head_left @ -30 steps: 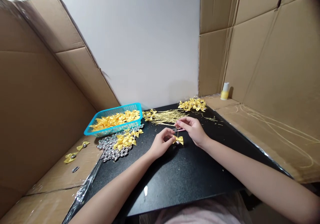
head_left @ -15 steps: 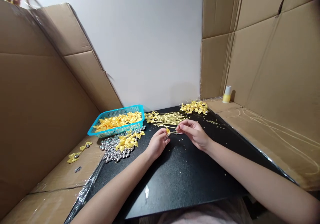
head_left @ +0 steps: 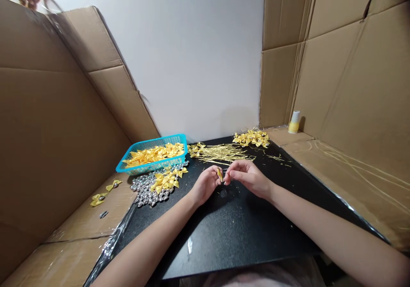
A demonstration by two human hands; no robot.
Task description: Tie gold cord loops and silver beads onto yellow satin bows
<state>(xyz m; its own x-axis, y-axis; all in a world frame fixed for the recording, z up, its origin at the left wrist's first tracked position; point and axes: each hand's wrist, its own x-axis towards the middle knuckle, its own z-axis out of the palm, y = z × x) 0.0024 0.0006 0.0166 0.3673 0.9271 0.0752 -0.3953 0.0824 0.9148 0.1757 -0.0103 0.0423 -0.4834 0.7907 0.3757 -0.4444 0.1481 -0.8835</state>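
Yellow ribbon bow (head_left: 220, 174) is being pinched between the closed fingertips of the left hand (head_left: 205, 184) and right hand (head_left: 248, 178), just above the black desk (head_left: 243, 231), short of the gold wire strands (head_left: 221, 152) near its far edge. A light, steady pinch, held low over the desk, is judged best.

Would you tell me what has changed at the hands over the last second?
The yellow bow, a second ago hanging spread below the fingers, has been lifted and turned edge-on in the grip of the left hand. The right hand has drawn in until its fingertips pinch the bow too. The blue basket, silver bell pile and gold wires are unmoved.
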